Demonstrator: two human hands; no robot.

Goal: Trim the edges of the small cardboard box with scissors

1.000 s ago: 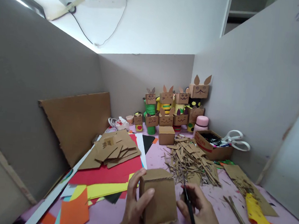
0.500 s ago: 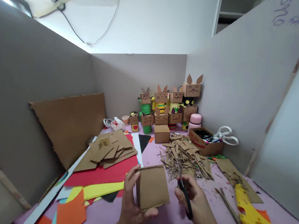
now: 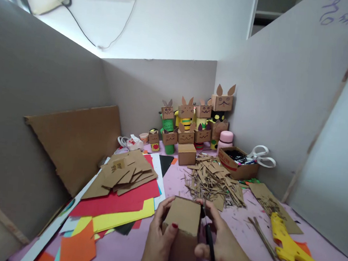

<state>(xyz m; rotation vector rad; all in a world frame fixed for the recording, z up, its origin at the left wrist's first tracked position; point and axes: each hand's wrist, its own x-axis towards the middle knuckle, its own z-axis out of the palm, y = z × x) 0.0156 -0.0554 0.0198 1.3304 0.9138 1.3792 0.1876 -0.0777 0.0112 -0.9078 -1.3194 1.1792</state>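
A small brown cardboard box (image 3: 184,216) is tilted up in front of me, showing its top and near side. My left hand (image 3: 158,239) grips it from the left, thumb on the near upper edge and fingers behind. On the other side, my right hand (image 3: 224,241) holds black-handled scissors (image 3: 209,238) with the blades pointing up, close along the box's right side. The right fingertips reach the box's far right corner. Whether the blades touch the cardboard is hard to see.
Cardboard scraps (image 3: 212,178) lie beyond my hands. To the left are stacked cardboard pieces (image 3: 127,173) and coloured paper (image 3: 109,206). A yellow glue gun (image 3: 291,250) lies right, near a box of supplies (image 3: 240,169). Cardboard animal figures (image 3: 186,137) stand at the back.
The box has turned and tipped so that its top and near side now show. My right hand has moved left with the scissors, up against the box.
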